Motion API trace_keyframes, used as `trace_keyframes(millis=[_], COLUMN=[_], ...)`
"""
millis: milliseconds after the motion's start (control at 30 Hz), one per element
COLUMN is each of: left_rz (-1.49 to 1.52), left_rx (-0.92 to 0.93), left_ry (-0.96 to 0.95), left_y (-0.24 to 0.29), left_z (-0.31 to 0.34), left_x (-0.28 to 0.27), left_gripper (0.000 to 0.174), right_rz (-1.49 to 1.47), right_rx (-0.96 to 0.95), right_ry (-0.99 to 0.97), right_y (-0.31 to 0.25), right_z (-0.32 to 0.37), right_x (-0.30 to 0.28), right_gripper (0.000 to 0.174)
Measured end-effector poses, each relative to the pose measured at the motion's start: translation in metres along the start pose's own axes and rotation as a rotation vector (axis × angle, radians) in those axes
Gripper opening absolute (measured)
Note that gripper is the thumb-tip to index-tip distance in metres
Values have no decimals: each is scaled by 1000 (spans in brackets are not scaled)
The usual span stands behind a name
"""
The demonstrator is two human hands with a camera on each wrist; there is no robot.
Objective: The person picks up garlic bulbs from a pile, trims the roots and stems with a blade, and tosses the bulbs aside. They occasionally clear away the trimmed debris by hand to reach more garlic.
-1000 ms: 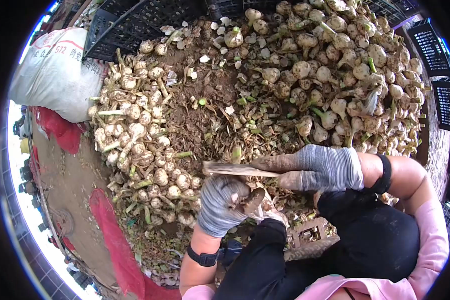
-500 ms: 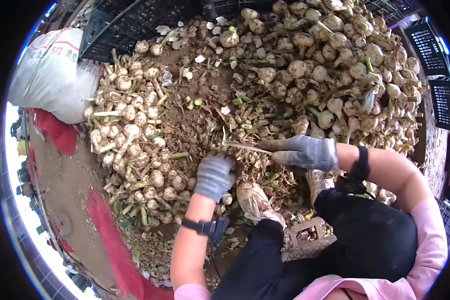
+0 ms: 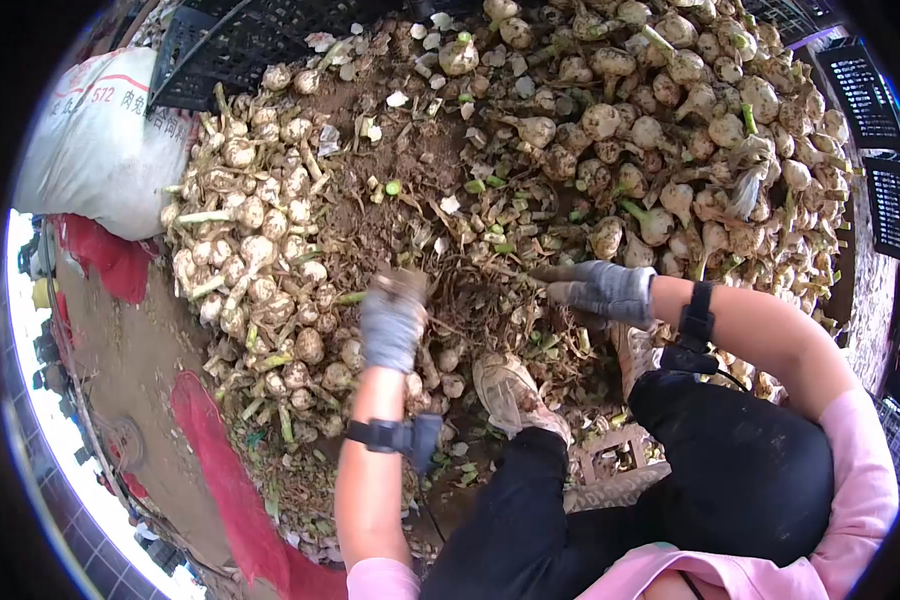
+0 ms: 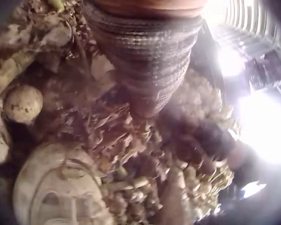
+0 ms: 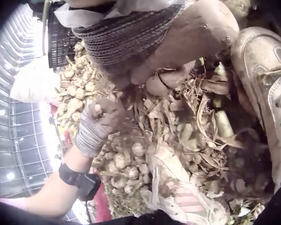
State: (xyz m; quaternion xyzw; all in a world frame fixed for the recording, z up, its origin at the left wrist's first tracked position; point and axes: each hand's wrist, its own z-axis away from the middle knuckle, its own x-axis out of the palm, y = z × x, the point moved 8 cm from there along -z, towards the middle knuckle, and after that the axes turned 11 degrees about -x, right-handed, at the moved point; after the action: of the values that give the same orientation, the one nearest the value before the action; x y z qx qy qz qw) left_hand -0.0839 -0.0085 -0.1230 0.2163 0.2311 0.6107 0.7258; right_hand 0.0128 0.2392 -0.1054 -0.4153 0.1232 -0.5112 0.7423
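Note:
My gloved left hand, blurred by motion, is over the near right edge of the left pile of trimmed garlic bulbs. A pale spot shows at its fingers in the right wrist view, but I cannot tell whether it is a bulb. My gloved right hand is farther right, above the littered ground, its fingers pointing left. It grips a thin, muddy knife, seen almost edge-on. Beyond the right hand lies a larger heap of garlic bulbs with longer stalks.
Cut stalks and dry leaves cover the soil between the piles. A dirty shoe stands below the hands. Black crates line the back, and a white sack sits at left. Red netting lies on the floor.
The left hand has moved left and away from the knife, toward the left pile. The right hand has shifted slightly left and up, and the knife has turned from flat to nearly edge-on.

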Motion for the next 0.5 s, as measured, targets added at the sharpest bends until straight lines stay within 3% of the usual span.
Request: trace_keyframes(millis=[33,133,167,233,267,333,400,467,500], left_rz=[331,336,280,15,-39,-938,-1390,-1121,-1405], left_rx=[14,406,485,473,372,-34,-89,-350,-246], left_ry=[-539,-635,-616,-457,-257,108,282,272,280], left_y=[19,127,144,142,117,66,7,-34,-33], left_z=[-15,107,129,119,88,46,26,13,12], left_x=[27,72,77,52,25,0,-13,-27,-23], left_gripper=[19,53,66,49,44,51,53,46,42], right_rz=[-66,-26,-66,-57,-28,-40,-35,-25,-21], right_rx=[-30,-29,-53,-95,-75,-31,-44,-27,-28], right_ry=[39,70,76,70,63,52,58,67,72], right_y=[-2,-14,-18,-20,-22,-18,-21,-33,-35], right_z=[4,18,23,29,34,40,44,51,52], right_x=[-2,3,7,8,8,8,7,8,6], right_gripper=[56,57,57,57,59,60,59,59,59])
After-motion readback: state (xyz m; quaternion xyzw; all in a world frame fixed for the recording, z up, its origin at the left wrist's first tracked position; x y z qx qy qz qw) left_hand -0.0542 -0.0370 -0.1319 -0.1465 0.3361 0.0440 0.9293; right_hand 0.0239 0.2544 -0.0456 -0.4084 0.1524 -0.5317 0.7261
